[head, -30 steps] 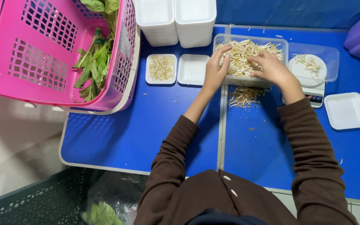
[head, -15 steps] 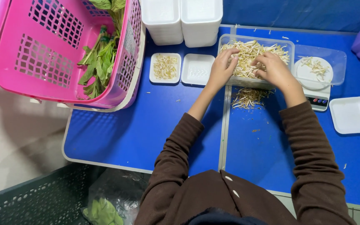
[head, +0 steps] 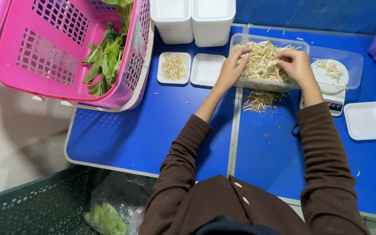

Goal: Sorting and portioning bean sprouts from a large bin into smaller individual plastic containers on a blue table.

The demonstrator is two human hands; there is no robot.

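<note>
The left hand [head: 230,68] reaches forward on an outstretched arm, fingers curled over the near rim of the clear tub [head: 270,85] and into the bean sprouts [head: 260,61], seemingly pinching some. The right hand [head: 296,65], wrist bent inward, closes its fingertips on sprouts over the tub's right half, on the blue table [head: 153,130].

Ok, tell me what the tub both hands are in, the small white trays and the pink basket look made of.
Tub: clear rigid plastic, seemingly; the bean sprouts show through its wall.
Small white trays: probably foam, matte white with soft rounded rims.
Pink basket: moulded plastic, glossy, with a grid of holes.
Left hand and right hand both reach into the sprouts.
</note>
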